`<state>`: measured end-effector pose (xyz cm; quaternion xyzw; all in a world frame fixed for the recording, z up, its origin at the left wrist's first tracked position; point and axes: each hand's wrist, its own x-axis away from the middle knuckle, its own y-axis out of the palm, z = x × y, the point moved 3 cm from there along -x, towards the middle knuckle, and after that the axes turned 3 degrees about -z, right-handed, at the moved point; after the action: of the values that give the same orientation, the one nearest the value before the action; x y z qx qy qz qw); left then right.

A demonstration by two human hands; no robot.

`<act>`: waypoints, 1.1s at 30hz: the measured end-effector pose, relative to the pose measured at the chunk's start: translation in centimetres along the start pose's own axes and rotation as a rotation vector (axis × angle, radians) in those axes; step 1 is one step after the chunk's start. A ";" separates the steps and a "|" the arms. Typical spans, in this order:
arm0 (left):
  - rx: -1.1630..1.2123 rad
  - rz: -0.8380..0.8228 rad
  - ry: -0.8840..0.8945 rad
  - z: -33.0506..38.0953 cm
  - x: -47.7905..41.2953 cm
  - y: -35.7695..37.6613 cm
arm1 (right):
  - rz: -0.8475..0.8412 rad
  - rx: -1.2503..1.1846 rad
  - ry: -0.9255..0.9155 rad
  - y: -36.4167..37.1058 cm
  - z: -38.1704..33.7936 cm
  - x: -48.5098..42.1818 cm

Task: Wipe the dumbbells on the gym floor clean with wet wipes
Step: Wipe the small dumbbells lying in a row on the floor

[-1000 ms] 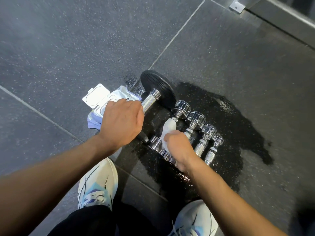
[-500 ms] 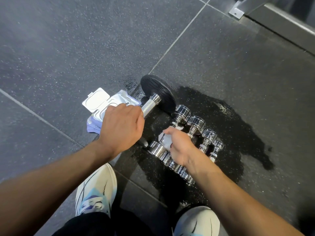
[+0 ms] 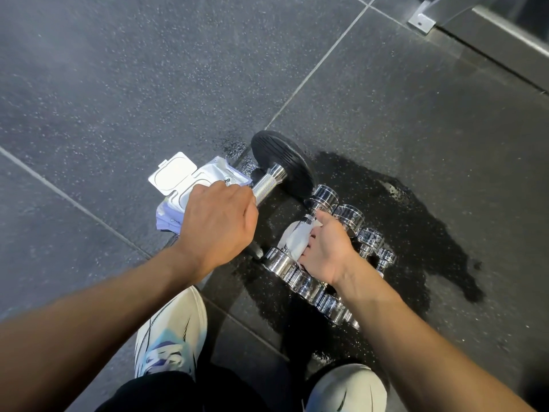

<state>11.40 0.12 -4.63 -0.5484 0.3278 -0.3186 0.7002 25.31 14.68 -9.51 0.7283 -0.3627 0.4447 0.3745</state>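
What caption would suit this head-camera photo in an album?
Left hand grips the black dumbbell while the right hand presses a wet wipe onto a chrome dumbbell.

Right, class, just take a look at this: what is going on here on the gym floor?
A person bends over a row of small chrome dumbbells lying on a wet patch of floor. The right hand holds a white wipe against the handle of the leftmost chrome dumbbell. The left hand grips the handle of a bigger black dumbbell. An open pack of wipes lies beside it.
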 end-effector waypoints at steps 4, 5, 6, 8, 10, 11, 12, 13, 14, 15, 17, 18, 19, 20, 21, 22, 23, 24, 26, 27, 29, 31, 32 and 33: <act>0.003 0.012 0.006 -0.1 0.1 0.0 | 0.008 -0.105 -0.074 -0.5 -0.8 1.8; 0.007 0.015 0.008 -0.1 0.1 -0.1 | 0.036 -0.103 -0.125 -0.5 -0.9 2.1; 0.013 0.021 0.010 -0.1 0.1 0.0 | 0.059 -0.062 -0.191 -0.5 -0.9 2.2; 0.023 0.031 0.007 -0.1 0.1 0.0 | 0.083 0.142 -0.319 -0.2 -0.8 2.7; 0.030 0.025 -0.008 -0.1 0.1 0.0 | 0.122 0.487 -0.404 0.2 -0.4 3.4; 0.032 0.022 -0.016 -0.1 0.2 0.1 | 0.141 0.651 -0.428 0.1 0.0 3.4; 0.034 0.021 -0.021 -0.1 0.2 0.1 | 0.146 0.784 -0.440 0.0 0.4 3.3; 0.035 0.021 -0.023 -0.1 0.2 0.1 | 0.147 0.883 -0.438 -0.2 0.8 3.2; 0.036 0.022 -0.024 -0.1 0.2 0.1 | 0.153 0.943 -0.438 -0.4 1.2 3.0; 0.036 0.026 -0.022 -0.1 0.2 0.1 | 0.170 0.976 -0.440 -0.5 1.3 2.7; 0.040 0.036 -0.016 -0.1 0.2 0.1 | 0.190 0.953 -0.461 -0.7 1.2 2.5; 0.043 0.040 -0.014 -0.1 0.2 0.1 | 0.188 0.905 -0.467 -0.5 1.0 2.3; 0.044 0.042 -0.011 -0.1 0.2 0.1 | 0.187 0.860 -0.468 -0.4 0.7 1.9; 0.046 0.043 -0.010 -0.1 0.2 0.1 | 0.190 0.833 -0.466 -0.3 0.5 1.4; 0.048 0.043 -0.010 -0.1 0.2 0.1 | 0.205 0.820 -0.464 -0.2 0.2 0.6; 0.050 0.045 -0.011 -0.1 0.2 0.1 | 0.225 0.810 -0.473 0.0 -0.1 0.2; 0.051 0.046 -0.013 -0.1 0.2 0.1 | 0.244 0.798 -0.484 0.1 -0.3 -0.3; 0.052 0.048 -0.013 -0.1 0.2 0.1 | 0.250 0.778 -0.492 0.0 -0.3 -0.7; 0.055 0.051 -0.012 -0.2 0.2 0.1 | 0.235 0.717 -0.455 -0.2 0.3 -1.2; 0.059 0.048 -0.013 -0.2 0.2 0.0 | 0.213 0.678 -0.400 -0.4 0.8 -1.4; 0.064 0.048 -0.012 -0.2 0.2 0.0 | 0.137 0.592 -0.274 -0.8 1.9 -2.1; 0.064 0.051 -0.008 -0.2 0.1 0.0 | 0.070 0.525 -0.178 -0.8 1.9 -2.4; 0.063 0.052 -0.007 -0.1 0.1 0.0 | 0.044 0.474 -0.162 -0.7 1.5 -2.5; 0.061 0.052 -0.007 -0.1 0.1 0.0 | 0.034 0.405 -0.161 -0.4 0.7 -2.3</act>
<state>11.32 -0.02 -4.64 -0.5194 0.3295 -0.3083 0.7256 25.11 14.65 -11.96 0.8155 -0.3072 0.4552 0.1829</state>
